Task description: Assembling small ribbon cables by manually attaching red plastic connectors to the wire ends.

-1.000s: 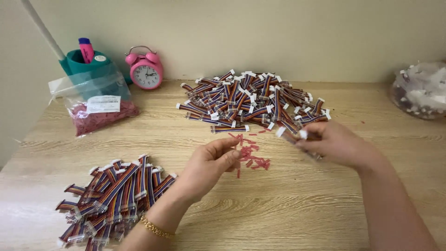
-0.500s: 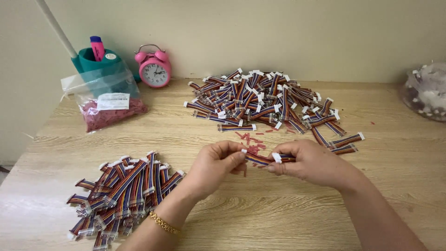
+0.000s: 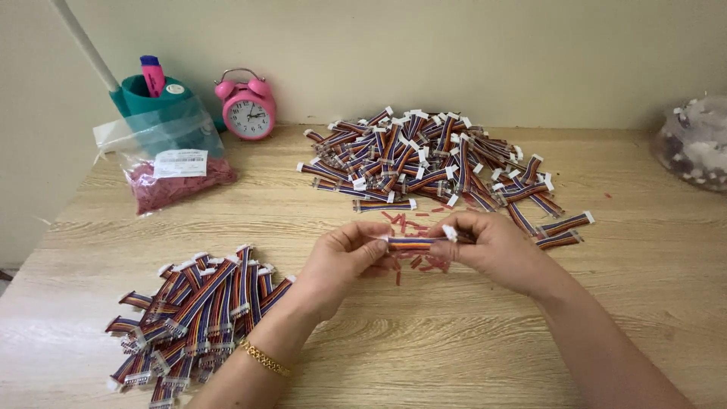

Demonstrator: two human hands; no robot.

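Between my hands, one cable (image 3: 413,243) is pinched at both ends: left hand (image 3: 342,261) on its left end, right hand (image 3: 492,250) on the white plug. Next it needs a red piece (image 3: 424,265), just below. Far left: bag (image 3: 170,163) of red bits, white label.

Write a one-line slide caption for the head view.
Left hand and right hand hold a rainbow ribbon cable between them over small red pieces on a wooden table.

A wooden table (image 3: 485,348) bears two cable piles (image 3: 424,155), a bag (image 3: 170,170) and a clock (image 3: 246,110).
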